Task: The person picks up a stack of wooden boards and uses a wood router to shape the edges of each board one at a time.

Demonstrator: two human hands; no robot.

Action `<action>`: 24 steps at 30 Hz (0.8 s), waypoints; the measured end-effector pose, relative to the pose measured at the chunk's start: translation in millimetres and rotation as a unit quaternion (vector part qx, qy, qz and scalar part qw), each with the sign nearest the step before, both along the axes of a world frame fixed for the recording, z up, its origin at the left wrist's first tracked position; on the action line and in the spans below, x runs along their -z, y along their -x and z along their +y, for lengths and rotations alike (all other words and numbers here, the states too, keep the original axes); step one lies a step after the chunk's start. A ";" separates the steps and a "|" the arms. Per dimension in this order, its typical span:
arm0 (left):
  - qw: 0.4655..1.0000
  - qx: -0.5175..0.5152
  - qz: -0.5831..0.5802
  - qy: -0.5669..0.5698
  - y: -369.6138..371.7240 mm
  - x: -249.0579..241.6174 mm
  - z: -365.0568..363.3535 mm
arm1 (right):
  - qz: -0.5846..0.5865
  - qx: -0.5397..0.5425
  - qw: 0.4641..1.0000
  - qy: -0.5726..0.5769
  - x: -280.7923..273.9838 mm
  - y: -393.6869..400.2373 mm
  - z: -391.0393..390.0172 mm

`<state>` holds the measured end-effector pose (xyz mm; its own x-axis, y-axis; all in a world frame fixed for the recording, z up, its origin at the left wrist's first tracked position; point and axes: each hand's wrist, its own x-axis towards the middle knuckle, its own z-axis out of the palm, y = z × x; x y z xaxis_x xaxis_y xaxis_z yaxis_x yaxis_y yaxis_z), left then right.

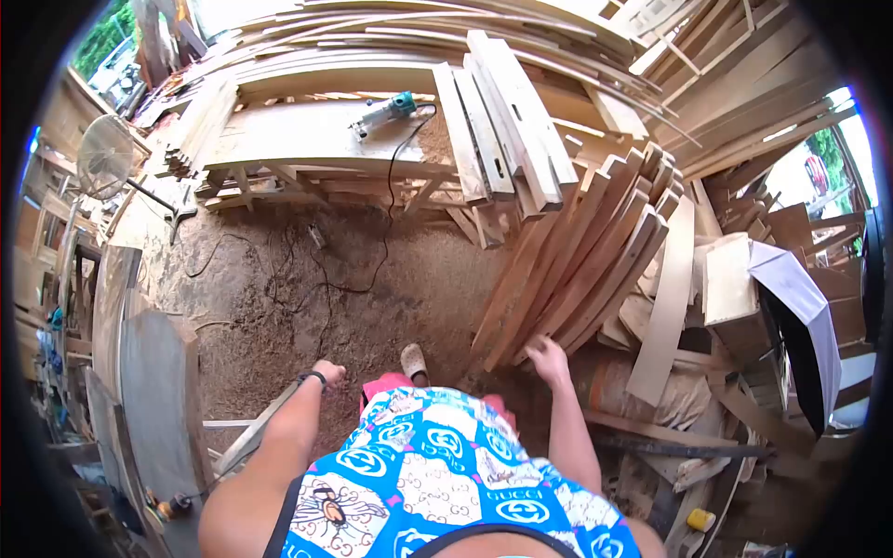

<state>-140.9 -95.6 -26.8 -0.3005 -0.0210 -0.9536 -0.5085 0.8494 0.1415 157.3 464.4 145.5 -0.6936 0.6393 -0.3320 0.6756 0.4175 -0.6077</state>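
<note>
My left hand (326, 374), with a dark band at the wrist, hangs over the sawdust-covered floor. Its fingers look curled, but whether anything is in them is too small to tell. My right hand (544, 358) is beside the lower end of a leaning stack of brown wooden boards (586, 251). Its fingers are partly bent near the boards' edge; contact cannot be made out. Farther up, a green and silver power tool (386, 113) lies on a workbench (298, 130), its dark cord running down to the floor. Several pale beams (507, 121) rest at the bench's right end.
A round fan (107, 156) stands at the left, near upright panels (158, 391). Cords cross the floor (279, 279). At the right are a wooden box (730, 279) with a white and black cloth (800, 316), scattered planks and a yellow object (700, 520). Long boards lie behind the bench.
</note>
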 end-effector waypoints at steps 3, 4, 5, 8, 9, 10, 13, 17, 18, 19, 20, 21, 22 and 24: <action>0.989 -0.135 0.038 -0.050 17.4 -39.8 -20.5 | 0.017 -0.119 0.992 0.036 -62.0 95.0 -34.0; 0.977 -0.187 0.030 -0.095 32.0 -31.0 -31.1 | 0.034 -0.168 0.985 0.030 -61.6 123.6 -37.2; 0.960 -0.242 0.022 -0.138 41.9 -13.3 -46.1 | 0.027 -0.173 0.984 0.028 -67.0 145.1 -43.3; 0.954 -0.240 0.092 -0.153 44.5 -47.5 -25.7 | 0.023 -0.260 0.964 0.057 -76.1 213.3 -56.0; 0.950 -0.255 0.085 -0.161 47.3 -38.0 -25.7 | 0.026 -0.289 0.955 0.058 -79.2 230.4 -58.7; 0.962 -0.213 0.115 -0.126 44.0 -36.8 -16.3 | 0.008 -0.304 0.951 0.047 -84.6 243.2 -60.7; 0.975 -0.114 0.154 -0.112 41.7 -50.4 -8.2 | -0.005 -0.313 0.946 0.083 -79.7 280.7 -68.3; 0.979 -0.058 0.192 -0.043 52.8 -81.7 -1.9 | -0.083 -0.373 0.921 0.073 -68.6 335.3 -78.8; 0.978 -0.022 0.203 -0.032 60.9 -85.1 -3.7 | -0.110 -0.414 0.903 0.026 -63.7 351.7 -81.0; 0.977 0.016 0.211 -0.021 69.3 -88.1 -5.8 | -0.104 -0.422 0.900 0.029 -57.1 366.6 -84.1; 0.982 -0.001 0.189 -0.010 80.4 -110.8 -1.1 | -0.082 -0.404 0.908 0.075 -57.5 379.4 -89.8; 0.981 -0.007 0.195 -0.006 96.4 -114.9 1.0 | -0.057 -0.386 0.913 0.118 -64.0 399.1 -92.4; 0.981 0.011 0.195 0.004 109.4 -120.5 0.5 | -0.064 -0.387 0.911 0.130 -70.1 419.4 -96.2; 0.980 0.031 0.196 0.022 137.9 -131.0 -3.1 | -0.045 -0.389 0.912 0.120 -83.0 460.5 -101.7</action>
